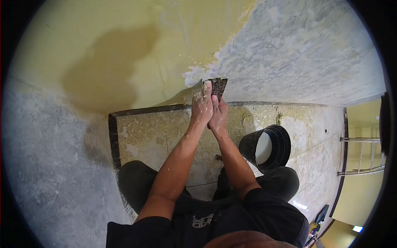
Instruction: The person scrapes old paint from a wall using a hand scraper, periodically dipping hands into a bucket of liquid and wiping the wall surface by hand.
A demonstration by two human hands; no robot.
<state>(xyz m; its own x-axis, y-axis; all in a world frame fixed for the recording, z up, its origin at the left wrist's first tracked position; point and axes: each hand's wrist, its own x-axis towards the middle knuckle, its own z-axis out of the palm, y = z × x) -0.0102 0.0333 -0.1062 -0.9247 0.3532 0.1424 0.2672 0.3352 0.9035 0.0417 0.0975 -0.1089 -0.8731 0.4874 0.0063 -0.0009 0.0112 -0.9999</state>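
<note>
A dark, plaster-caked scraper [219, 86] is pressed edge-up against the lower wall, where yellow paint [198, 37] meets bare grey plaster [285, 53]. My left hand [202, 106] is closed at the scraper's left side, its fingers crusted with pale residue. Just right of it and touching it, my right hand [219, 115] is wrapped around the lower part of the scraper, with the thumb up. The handle is hidden in my hands. Ragged white flakes [194, 74] show along the paint's edge beside the blade. White specks dot both forearms.
A black bucket [248, 146] lies tipped to the right of my arms, with whitish liquid in it. Paint scraps litter the tiled floor [153, 128]. A ladder [364, 140] stands at far right, and several tools [316, 225] lie at lower right. Grey wall [49, 165] rises at left.
</note>
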